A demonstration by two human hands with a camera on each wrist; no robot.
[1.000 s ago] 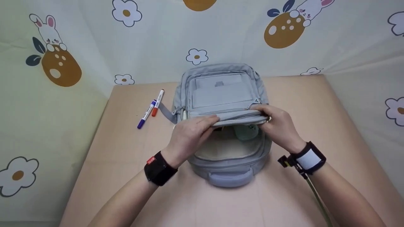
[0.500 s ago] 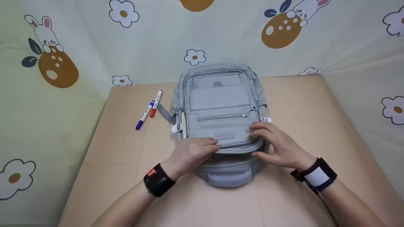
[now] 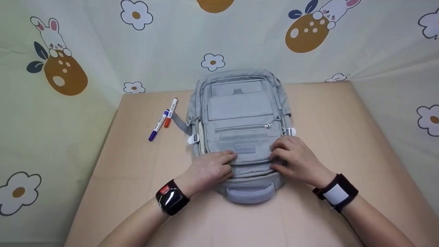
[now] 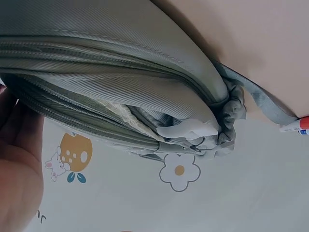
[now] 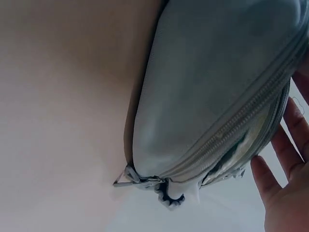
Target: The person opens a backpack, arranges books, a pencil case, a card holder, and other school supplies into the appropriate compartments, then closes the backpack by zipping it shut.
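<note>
A grey-blue backpack (image 3: 240,106) lies flat with its handle toward the near side. Its front flap is folded down over the opening, whose zipper rows show apart in the left wrist view. My left hand (image 3: 209,169) rests on the flap's lower left edge, fingers pointing inward. At the lower right edge my right hand (image 3: 301,159) has bent fingers on the flap and the thumb just below its edge. In the right wrist view, this hand's fingers (image 5: 292,159) reach the flap's outer side. The inside of the bag is mostly hidden.
Two markers, one with a purple cap (image 3: 157,127) and one with a red cap (image 3: 170,112), lie on the table (image 3: 109,192) left of the backpack. A strap (image 3: 180,123) sticks out toward them. Patterned cloth (image 3: 171,44) rises behind and at both sides.
The raised flap has come down toward me, covering the opening and the pale green thing seen inside. Both hands moved down with it; the right fingers, spread half a second ago, are now more bent.
</note>
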